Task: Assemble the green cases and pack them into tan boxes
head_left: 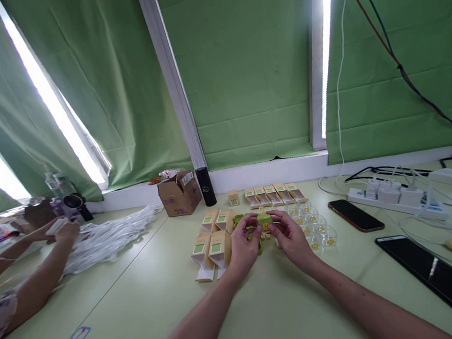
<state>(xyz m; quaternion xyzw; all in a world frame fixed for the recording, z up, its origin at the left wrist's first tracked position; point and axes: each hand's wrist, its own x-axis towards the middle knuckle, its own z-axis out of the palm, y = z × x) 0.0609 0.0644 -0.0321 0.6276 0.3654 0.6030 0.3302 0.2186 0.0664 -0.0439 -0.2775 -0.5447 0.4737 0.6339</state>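
Note:
Both hands meet around a small green case with a loop on top [264, 219], held just above the table. My left hand [245, 244] pinches its left side, and my right hand [292, 237] grips its right side. More green pieces [237, 219] lie behind and beneath my left hand, partly hidden by it. Left of that hand stand several open beige boxes with green labels [217, 247]. Several clear domed containers with yellow discs [320, 224] sit to the right of my right hand. Another row of beige boxes [271, 196] lies behind the hands.
A brown carton [179, 194] and black cylinder [205, 187] stand at the back. Two phones [355, 215] and a cabled power strip [398, 198] lie right. At left, another person's hands [65, 230] are beside white translucent strips [110, 239] on the table [142, 299].

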